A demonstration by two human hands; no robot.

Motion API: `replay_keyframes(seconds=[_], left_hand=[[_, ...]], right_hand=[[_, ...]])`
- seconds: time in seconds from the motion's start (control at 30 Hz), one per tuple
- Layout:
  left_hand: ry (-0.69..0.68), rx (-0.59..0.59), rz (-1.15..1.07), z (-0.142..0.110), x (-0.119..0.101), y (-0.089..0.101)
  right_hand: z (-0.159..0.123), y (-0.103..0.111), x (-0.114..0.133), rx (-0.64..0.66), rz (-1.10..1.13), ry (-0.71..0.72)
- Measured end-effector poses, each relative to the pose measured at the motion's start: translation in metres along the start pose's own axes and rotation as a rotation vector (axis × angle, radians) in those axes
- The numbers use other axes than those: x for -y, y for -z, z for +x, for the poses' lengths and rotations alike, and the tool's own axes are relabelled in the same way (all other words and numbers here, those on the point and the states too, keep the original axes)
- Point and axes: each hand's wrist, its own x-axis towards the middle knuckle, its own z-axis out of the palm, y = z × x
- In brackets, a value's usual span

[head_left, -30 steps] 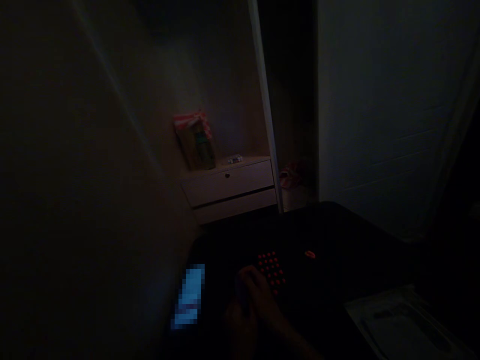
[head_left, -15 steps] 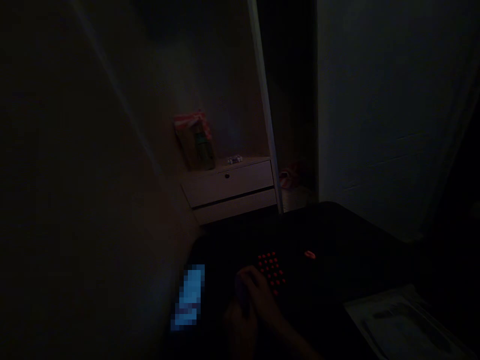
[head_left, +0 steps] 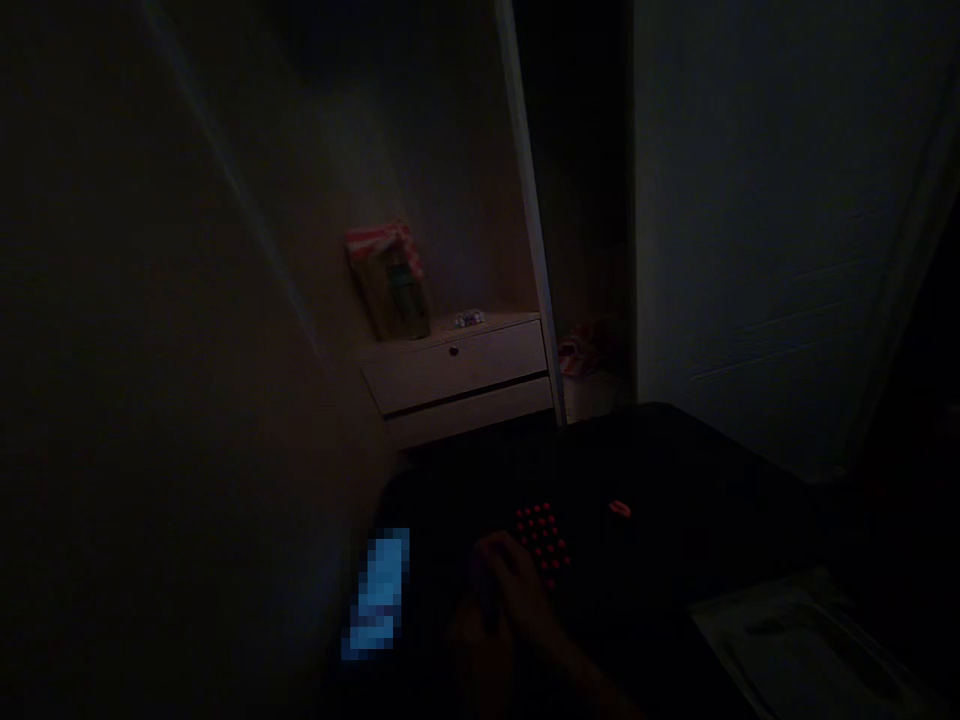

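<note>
In the dim light my left hand (head_left: 480, 640) and my right hand (head_left: 517, 578) are close together over the dark table (head_left: 660, 455). The fingers of both are closed around a small dark, bluish-purple thing (head_left: 482, 578), whose kind I cannot make out. Just beyond my right hand lie rows of small red dots (head_left: 543, 522) on the black surface. Farther right is a small orange-red piece (head_left: 619, 509), apart from the hands. A glowing blue, blurred screen (head_left: 381, 590) lies to the left of my left hand.
A pale, flat sheet or packet (head_left: 795, 640) lies at the table's right front. Behind the table stands a wooden cabinet with drawers (head_left: 480, 360), holding a red-and-white patterned bag (head_left: 375, 240), a green bottle-like thing (head_left: 406, 295) and a small beaded item (head_left: 469, 319). Walls flank the table.
</note>
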Motion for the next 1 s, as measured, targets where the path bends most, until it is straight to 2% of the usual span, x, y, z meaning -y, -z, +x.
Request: replay_keyframes(seconds=[0.8, 1.0], left_hand=[[-0.025, -0.027, 0.022, -0.0009, 0.0009, 0.0002], [-0.093, -0.062, 0.020, -0.0009, 0.0023, -0.0011]], right_hand=[[-0.0009, 0.0003, -0.0026, 0.009, 0.012, 0.010], [-0.0004, 0.0007, -0.0018, 0.011, 0.011, 0.002]])
